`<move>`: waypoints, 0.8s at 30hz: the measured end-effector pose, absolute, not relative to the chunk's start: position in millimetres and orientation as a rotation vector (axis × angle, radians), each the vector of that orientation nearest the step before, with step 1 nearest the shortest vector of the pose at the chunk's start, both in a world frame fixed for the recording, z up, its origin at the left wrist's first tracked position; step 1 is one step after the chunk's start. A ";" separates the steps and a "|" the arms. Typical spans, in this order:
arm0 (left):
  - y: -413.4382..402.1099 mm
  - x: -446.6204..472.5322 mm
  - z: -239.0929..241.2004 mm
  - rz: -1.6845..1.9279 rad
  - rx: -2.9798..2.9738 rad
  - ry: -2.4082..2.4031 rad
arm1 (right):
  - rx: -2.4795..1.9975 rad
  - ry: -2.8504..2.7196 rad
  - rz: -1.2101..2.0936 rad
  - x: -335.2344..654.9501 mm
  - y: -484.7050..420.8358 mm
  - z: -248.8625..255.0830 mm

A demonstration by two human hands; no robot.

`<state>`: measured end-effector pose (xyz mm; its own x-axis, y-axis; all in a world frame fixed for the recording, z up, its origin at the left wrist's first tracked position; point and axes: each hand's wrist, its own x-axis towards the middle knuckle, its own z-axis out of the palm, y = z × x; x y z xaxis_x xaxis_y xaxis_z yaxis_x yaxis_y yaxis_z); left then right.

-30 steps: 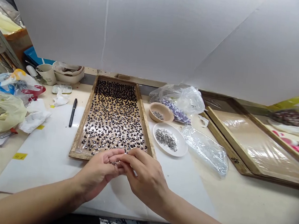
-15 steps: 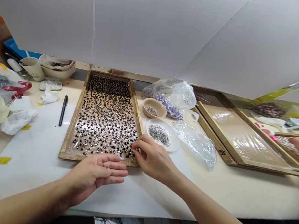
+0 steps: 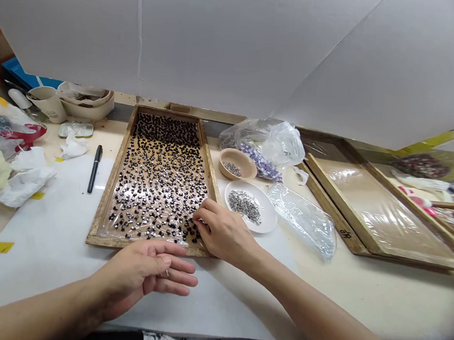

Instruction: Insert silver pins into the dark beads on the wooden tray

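The right hand [image 3: 222,232] reaches into the near right corner of the long wooden tray [image 3: 109,198], fingertips down among the small dark beads [image 3: 159,175] scattered on its clear film. The left hand [image 3: 146,273] lies palm up on the white paper sheet [image 3: 48,240] just in front of the tray (a tiny metal piece [image 3: 165,274] rests on its fingers). Beside the tray sits a white plate of silver pins [image 3: 250,205].

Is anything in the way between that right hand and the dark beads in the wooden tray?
Nothing visible. The right hand already reaches over the wooden tray's near rim, fingertips down among the dark beads at its near right corner.
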<state>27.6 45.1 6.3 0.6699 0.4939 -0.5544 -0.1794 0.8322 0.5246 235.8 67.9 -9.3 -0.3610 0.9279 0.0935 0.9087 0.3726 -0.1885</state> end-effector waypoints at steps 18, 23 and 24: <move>46.1 30.0 4.4 0.410 0.471 0.780 | -1.707 -2.490 0.181 238.4 69.2 -4.1; 48.2 28.1 3.6 0.439 0.357 0.671 | -1.525 -2.300 0.171 235.8 53.7 9.1; 48.9 27.7 3.5 0.441 0.327 0.642 | -1.455 -2.271 0.228 231.8 48.7 12.1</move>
